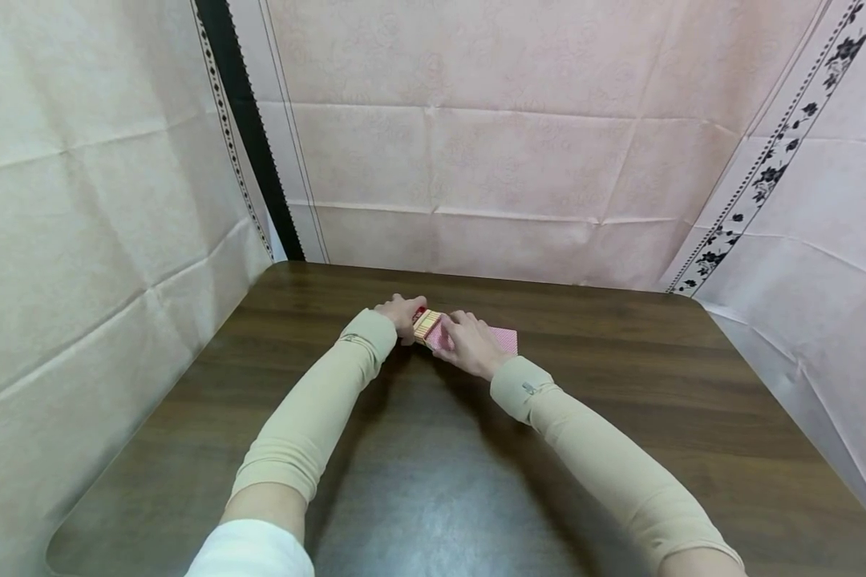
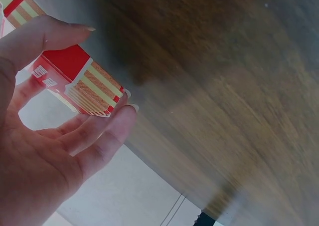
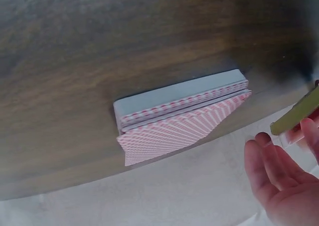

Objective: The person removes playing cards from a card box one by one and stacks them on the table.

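Note:
My left hand (image 1: 402, 315) holds a playing-card box (image 2: 67, 66) by its sides. The box is red with cream and orange stripes, and the thumb (image 2: 60, 34) lies across it, fingers bent beneath. In the head view my right hand (image 1: 472, 344) is at the box's right end. From the right wrist view, its thumb and fingers (image 3: 281, 168) close round a pale flap at the box's yellowish edge (image 3: 296, 111). Under and beside this hand lies a deck of playing cards (image 3: 164, 141) with pink patterned backs, its top cards fanned out of line.
Both hands work over the far part of a dark wooden table (image 1: 418, 481). Pale cloth curtains (image 1: 520, 176) hang along its far edge and both sides. A black strip (image 1: 260, 136) runs down at the back left corner.

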`<state>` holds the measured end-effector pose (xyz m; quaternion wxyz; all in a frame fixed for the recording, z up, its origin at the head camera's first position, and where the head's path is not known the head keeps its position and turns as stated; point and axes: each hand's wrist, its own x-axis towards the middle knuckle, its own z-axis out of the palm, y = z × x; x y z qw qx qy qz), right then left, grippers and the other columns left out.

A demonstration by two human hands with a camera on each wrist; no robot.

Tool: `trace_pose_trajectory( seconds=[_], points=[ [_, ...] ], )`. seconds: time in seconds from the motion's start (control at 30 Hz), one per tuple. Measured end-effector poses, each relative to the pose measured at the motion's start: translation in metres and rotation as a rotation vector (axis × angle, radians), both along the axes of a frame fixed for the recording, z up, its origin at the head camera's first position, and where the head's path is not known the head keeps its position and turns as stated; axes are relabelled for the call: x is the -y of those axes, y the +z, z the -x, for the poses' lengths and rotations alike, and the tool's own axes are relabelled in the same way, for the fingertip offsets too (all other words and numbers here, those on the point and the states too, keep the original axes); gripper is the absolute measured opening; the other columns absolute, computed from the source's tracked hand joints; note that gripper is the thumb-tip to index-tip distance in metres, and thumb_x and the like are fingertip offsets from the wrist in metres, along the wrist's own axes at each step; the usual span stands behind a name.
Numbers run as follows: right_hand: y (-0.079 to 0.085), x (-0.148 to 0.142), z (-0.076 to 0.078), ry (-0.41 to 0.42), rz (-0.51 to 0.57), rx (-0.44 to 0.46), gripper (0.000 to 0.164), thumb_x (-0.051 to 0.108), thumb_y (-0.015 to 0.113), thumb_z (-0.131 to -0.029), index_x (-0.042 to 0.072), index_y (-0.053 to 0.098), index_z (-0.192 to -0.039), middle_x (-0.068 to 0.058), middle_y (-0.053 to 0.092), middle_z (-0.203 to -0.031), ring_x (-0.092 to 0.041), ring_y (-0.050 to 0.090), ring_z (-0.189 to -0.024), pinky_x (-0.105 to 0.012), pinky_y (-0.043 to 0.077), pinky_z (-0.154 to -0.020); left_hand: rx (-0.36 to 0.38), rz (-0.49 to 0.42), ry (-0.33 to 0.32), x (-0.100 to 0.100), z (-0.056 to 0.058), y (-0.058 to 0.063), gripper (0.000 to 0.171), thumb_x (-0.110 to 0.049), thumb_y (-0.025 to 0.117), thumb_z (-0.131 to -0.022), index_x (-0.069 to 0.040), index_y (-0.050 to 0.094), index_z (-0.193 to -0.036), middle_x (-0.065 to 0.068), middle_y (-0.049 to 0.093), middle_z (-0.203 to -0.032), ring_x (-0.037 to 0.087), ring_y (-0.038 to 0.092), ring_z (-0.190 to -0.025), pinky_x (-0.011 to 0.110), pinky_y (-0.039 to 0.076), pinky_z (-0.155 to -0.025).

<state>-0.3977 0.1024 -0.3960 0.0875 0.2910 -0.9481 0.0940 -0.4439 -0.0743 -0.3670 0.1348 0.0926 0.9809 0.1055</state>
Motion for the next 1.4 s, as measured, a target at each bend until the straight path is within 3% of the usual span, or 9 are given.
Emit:
trace_pose_trajectory(
  seconds=[0.33, 0.5, 0.93, 1.17, 1.4],
  points=[
    [-0.002, -0.018, -0.004, -0.041, -0.064, -0.013, 0.047, 0.033, 0.066, -0.084, 0.011, 0.055, -0.125, -0.016, 0.059, -0.125, -0.033, 0.052, -0.115, -0.048, 0.043, -0.096, -0.036, 0.043, 0.059, 0.007, 0.006, -0.008, 0.069, -0.01, 0.073, -0.071, -0.023, 0.041, -0.13, 0.02, 0.041, -0.121, 0.034, 0.051, -0.097, 0.047, 0.044, -0.082],
    [-0.002, -0.029, -0.004, -0.11, -0.071, -0.033, 0.049, 0.037, 0.063, -0.087, 0.014, 0.054, -0.129, -0.016, 0.057, -0.118, -0.033, 0.052, -0.109, -0.047, 0.044, -0.09, -0.039, 0.064, 0.092, 0.011, 0.009, -0.011, 0.07, -0.012, 0.071, -0.073, -0.024, 0.039, -0.134, 0.021, 0.04, -0.124, 0.034, 0.052, -0.098, 0.048, 0.044, -0.086],
    [-0.009, -0.052, -0.002, -0.348, -0.02, -0.057, 0.053, 0.047, 0.059, -0.089, 0.009, 0.051, -0.124, -0.021, 0.055, -0.106, -0.039, 0.054, -0.102, -0.05, 0.043, -0.083, -0.057, 0.071, 0.094, 0.011, 0.004, -0.009, 0.069, -0.01, 0.071, -0.072, -0.023, 0.041, -0.133, 0.023, 0.042, -0.124, 0.037, 0.053, -0.099, 0.048, 0.044, -0.086],
    [-0.013, -0.054, -0.005, -0.49, -0.024, -0.06, 0.055, 0.051, 0.053, -0.09, 0.002, 0.054, -0.113, -0.025, 0.056, -0.101, -0.042, 0.054, -0.098, -0.054, 0.043, -0.081, -0.057, 0.065, 0.096, 0.011, 0.004, -0.01, 0.07, -0.009, 0.07, -0.073, -0.022, 0.04, -0.134, 0.023, 0.041, -0.125, 0.038, 0.053, -0.102, 0.049, 0.044, -0.088],
    [-0.018, -0.052, -0.006, -0.54, -0.042, -0.035, 0.053, 0.05, 0.051, -0.09, 0.001, 0.054, -0.111, -0.026, 0.057, -0.1, -0.043, 0.057, -0.096, -0.056, 0.044, -0.08, -0.059, 0.068, 0.104, 0.011, 0.005, -0.011, 0.071, -0.009, 0.071, -0.071, -0.022, 0.039, -0.134, 0.023, 0.042, -0.124, 0.037, 0.053, -0.099, 0.048, 0.045, -0.085]
  ],
)
